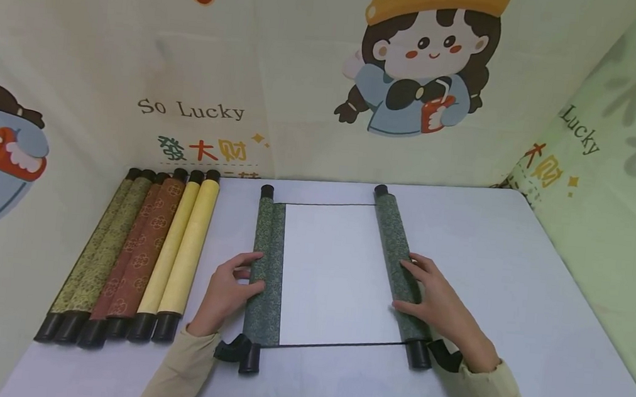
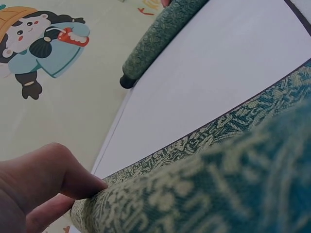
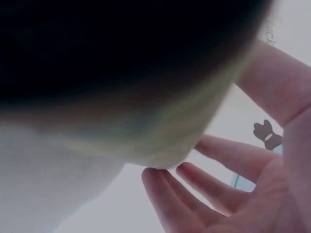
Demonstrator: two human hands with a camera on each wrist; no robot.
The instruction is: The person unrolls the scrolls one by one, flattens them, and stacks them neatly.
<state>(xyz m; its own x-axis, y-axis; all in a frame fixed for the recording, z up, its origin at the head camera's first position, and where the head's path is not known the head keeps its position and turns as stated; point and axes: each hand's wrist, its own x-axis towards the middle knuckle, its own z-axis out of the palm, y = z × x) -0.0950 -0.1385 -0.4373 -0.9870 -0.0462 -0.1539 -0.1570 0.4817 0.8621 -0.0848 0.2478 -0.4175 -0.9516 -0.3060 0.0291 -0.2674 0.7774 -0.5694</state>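
Note:
A hanging scroll (image 1: 339, 276) with a blank white panel and green patterned cloth lies partly unrolled on the table. My left hand (image 1: 230, 292) holds its left roller (image 1: 261, 244), with thumb and fingers at the roller's near side. In the left wrist view, a finger and thumb of the left hand (image 2: 43, 184) pinch the green cloth roll (image 2: 194, 189). Around the thicker right roll (image 1: 395, 249) curve the thumb and fingers of my right hand (image 1: 437, 297). The right wrist view shows the right hand (image 3: 243, 204) against a dark, blurred roll end.
To the left, several rolled scrolls lie side by side: olive green (image 1: 103, 255), brown-red (image 1: 149, 247) and yellow (image 1: 191, 244), all with black end caps. White table surface (image 1: 514, 291) extends to the right. A printed cloth backdrop (image 1: 298, 96) stands behind the table.

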